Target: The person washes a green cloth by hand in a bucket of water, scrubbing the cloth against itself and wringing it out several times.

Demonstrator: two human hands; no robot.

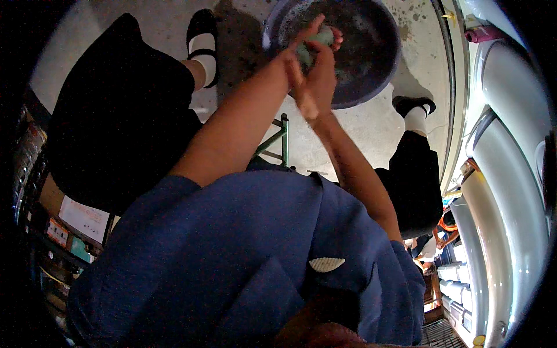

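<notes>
A round, dark grey-purple basin [387,76] stands on the concrete floor and holds dark liquid. Over its left part, my left hand [304,37] and my right hand [320,82] come together around a wet, grey-green cloth-like bundle [323,37]. My right hand's fingers curl over the near part of the bundle. The fingers of my left hand wrap it from the far side, with one finger sticking out. The bundle's exact kind is unclear, and part of it is hidden by my hands.
Below my forearms shows a green metal stool frame [285,139]. A dark hose or cable [450,87] runs along the floor at the right, beside large, glossy, pale curved panels [504,165]. Shelving with papers [85,217] is at the lower left. Other people [448,226] are far off at right.
</notes>
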